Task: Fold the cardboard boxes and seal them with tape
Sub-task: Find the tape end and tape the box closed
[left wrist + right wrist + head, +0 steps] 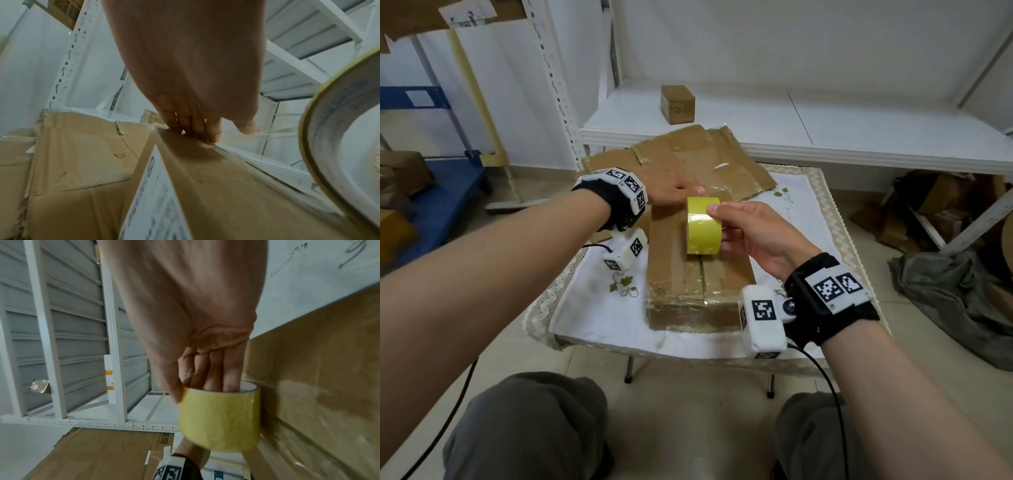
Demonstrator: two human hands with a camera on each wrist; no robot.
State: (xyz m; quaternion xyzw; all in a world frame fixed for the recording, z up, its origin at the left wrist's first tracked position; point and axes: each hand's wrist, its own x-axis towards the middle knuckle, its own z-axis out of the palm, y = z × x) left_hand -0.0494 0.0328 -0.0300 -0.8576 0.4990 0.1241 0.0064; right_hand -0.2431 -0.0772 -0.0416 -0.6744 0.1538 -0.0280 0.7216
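On the left, the person's left hand [671,192] lies flat, fingers [197,128] straight, pressing the far end of a closed brown cardboard box [674,267]. The box sits lengthwise on a white embroidered tablecloth [599,308] covering a small table. To the right, the right hand [753,233] grips a yellowish roll of clear packing tape [703,226], fingers inside its core, thumb outside, the roll standing on the box's top seam. Behind lies flattened brown cardboard [688,161].
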